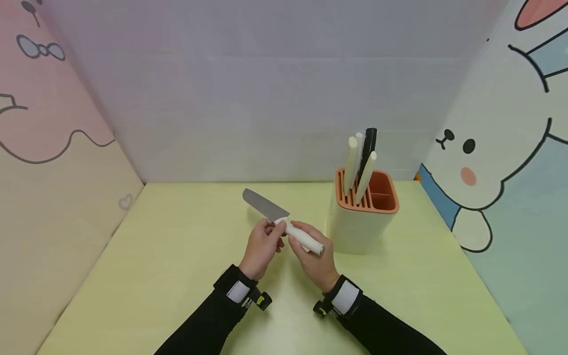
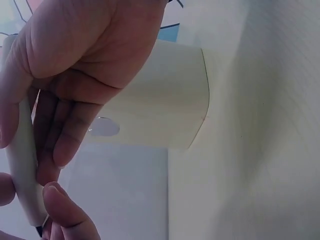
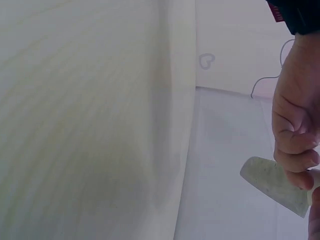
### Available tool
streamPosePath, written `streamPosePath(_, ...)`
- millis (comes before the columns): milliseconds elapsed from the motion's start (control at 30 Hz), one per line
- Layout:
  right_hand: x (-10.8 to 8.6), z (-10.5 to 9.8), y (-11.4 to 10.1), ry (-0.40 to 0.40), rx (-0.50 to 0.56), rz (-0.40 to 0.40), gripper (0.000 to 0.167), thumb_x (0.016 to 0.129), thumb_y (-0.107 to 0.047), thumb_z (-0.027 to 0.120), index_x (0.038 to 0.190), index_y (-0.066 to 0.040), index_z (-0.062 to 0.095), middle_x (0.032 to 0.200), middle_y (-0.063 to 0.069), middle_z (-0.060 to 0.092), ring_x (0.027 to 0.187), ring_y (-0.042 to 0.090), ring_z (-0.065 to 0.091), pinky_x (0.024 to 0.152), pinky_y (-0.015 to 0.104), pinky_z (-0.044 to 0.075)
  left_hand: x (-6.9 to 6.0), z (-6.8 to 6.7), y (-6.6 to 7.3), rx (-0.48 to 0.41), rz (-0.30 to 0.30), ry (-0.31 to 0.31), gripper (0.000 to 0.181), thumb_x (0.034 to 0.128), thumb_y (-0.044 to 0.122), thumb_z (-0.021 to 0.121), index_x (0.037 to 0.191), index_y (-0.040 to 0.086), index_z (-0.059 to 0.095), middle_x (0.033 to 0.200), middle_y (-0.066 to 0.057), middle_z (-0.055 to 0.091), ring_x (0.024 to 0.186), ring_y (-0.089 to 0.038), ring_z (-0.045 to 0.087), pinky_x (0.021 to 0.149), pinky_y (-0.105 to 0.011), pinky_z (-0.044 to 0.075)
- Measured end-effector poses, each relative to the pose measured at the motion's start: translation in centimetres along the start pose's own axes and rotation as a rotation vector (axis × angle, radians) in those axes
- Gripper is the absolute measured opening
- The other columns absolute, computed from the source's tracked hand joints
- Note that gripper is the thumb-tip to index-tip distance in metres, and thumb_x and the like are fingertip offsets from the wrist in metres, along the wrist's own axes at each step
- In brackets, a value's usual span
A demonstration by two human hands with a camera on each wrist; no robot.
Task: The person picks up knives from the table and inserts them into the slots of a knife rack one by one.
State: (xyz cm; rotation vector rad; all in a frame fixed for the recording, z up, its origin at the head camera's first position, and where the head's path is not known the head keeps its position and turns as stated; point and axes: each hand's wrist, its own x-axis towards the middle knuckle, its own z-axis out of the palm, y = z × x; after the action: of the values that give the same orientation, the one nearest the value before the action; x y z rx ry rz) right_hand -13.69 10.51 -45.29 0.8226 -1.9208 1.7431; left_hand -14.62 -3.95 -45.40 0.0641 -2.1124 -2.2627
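Note:
In the head view a kitchen knife (image 1: pixel 306 240) with a white handle and a broad grey blade is held above the table between both hands. Its blade (image 1: pixel 266 203) points to the far left. My left hand (image 1: pixel 261 246) pinches the knife where the handle meets the blade. My right hand (image 1: pixel 318 259) grips the handle from the right, with the butt end showing. In the left wrist view the handle (image 2: pixel 22 165) runs between the two hands. Part of the blade (image 3: pixel 275 185) shows beyond the left fingers in the right wrist view.
A cream knife block (image 1: pixel 357 231) with an orange slotted top (image 1: pixel 385 190) stands right of the hands. Several white handles and one black handle (image 1: pixel 369 143) rise from its slots. The pale yellow table (image 1: pixel 186 256) meets a plain back wall and printed side walls.

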Motion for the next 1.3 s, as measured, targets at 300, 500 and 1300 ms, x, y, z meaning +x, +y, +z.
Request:
streamPosePath(300,0.6,-2.0,0.9,-0.067,0.023,-0.003,0.036,0.083,0.011,0.067,0.118,0.004,0.063,0.114,0.018,0.066,0.098,0.019,0.063,0.079,0.025,0.053,-0.9,-0.1,0.2,0.202,0.126,0.066,0.029,0.0987,0.032,0.055,0.089,0.006,0.059,0.079,-0.01,0.062,0.067,-0.021,0.058,0.058,-0.028,0.049)
streamPosePath(500,0.7,-2.4,0.4,-0.106,0.035,-0.037,0.038,0.08,0.014,0.067,0.116,0.002,0.062,0.113,0.021,0.066,0.104,0.022,0.064,0.085,0.027,0.053,-1.9,-1.3,1.0,0.499,0.506,0.139,0.005,0.0886,0.009,0.063,0.092,0.006,0.061,0.084,-0.006,0.061,0.077,-0.019,0.058,0.064,-0.031,0.049)
streamPosePath(1300,1.1,-5.1,-5.4,-0.219,-0.103,-0.199,0.047,0.095,-0.026,0.059,0.12,0.012,0.047,0.104,0.019,0.068,0.092,0.027,0.068,0.08,0.026,0.054,-4.6,0.1,3.5,0.901,1.088,-0.08,0.029,0.0811,0.016,0.076,0.104,0.001,0.065,0.09,-0.009,0.056,0.078,-0.021,0.055,0.066,-0.028,0.051)
